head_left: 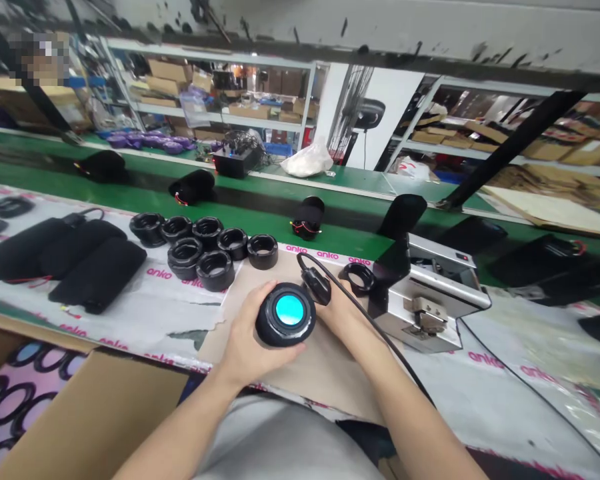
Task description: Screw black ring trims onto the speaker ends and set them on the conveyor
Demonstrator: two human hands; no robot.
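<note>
My left hand (247, 340) is wrapped round a black cylindrical speaker (265, 330), whose round end faces up and shows a shiny cyan disc (290, 311). Just right of it, my right hand (337, 307) is closed on a black corded tool (316, 285). The speaker and the hand itself partly hide that tool, and its working end does not show. From its top the cable loops over and runs down along my right forearm. Beyond my hands, several black rings (215, 270) stand grouped on the bench, and another black ring (359, 279) lies past my right hand.
Brown cardboard (300, 383) lies under my hands. To the right stands a metal dispenser-like machine (430, 293). Black fabric-covered cylinders (100, 273) lie at left, and more sit on the green conveyor (250, 207). An open carton (95, 413) with rings is at lower left.
</note>
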